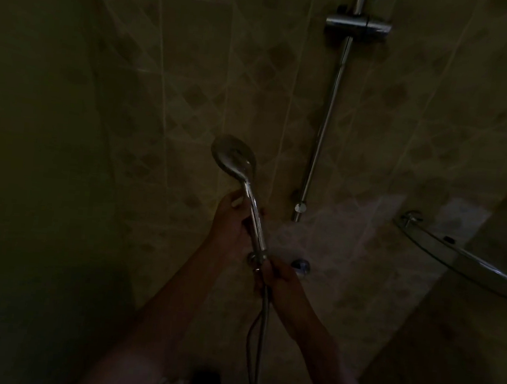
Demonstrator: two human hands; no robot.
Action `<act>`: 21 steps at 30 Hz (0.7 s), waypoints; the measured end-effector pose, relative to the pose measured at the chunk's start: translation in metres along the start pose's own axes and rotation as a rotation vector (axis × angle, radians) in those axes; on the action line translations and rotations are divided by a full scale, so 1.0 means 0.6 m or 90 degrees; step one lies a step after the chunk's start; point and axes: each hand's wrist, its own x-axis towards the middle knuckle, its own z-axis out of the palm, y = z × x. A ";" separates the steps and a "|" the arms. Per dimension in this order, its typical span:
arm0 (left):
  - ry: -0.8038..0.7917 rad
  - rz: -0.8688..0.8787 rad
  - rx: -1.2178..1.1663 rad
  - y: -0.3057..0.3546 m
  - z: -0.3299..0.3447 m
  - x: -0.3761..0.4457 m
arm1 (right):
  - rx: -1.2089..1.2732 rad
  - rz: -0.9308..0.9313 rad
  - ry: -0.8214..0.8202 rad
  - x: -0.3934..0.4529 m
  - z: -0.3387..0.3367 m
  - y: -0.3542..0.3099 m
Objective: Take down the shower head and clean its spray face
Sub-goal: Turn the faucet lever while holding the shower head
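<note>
The room is dim. Nearest, the hose (262, 333) hangs down between the person's two forearms and runs out of view at the bottom edge. Above it, the right hand (277, 277) grips the lower end of the shower head's handle, fingers curled round the joint where the hose meets it. The left hand (234, 218) holds the handle higher up, thumb and fingers wrapped round the chrome stem. The shower head (234, 158) is off its mount and stands roughly upright, tilted slightly left, its oval head at the top. Whether the spray face turns toward the viewer cannot be told. Farther back, on the tiled wall (195, 76), the slide rail (325, 121) rises to the right, with the holder bracket (358, 26) near its top. A glass shelf (464, 261) projects at far right.
</note>
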 end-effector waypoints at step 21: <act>-0.032 0.005 0.137 0.004 -0.022 -0.003 | 0.111 0.027 -0.029 0.004 0.011 0.011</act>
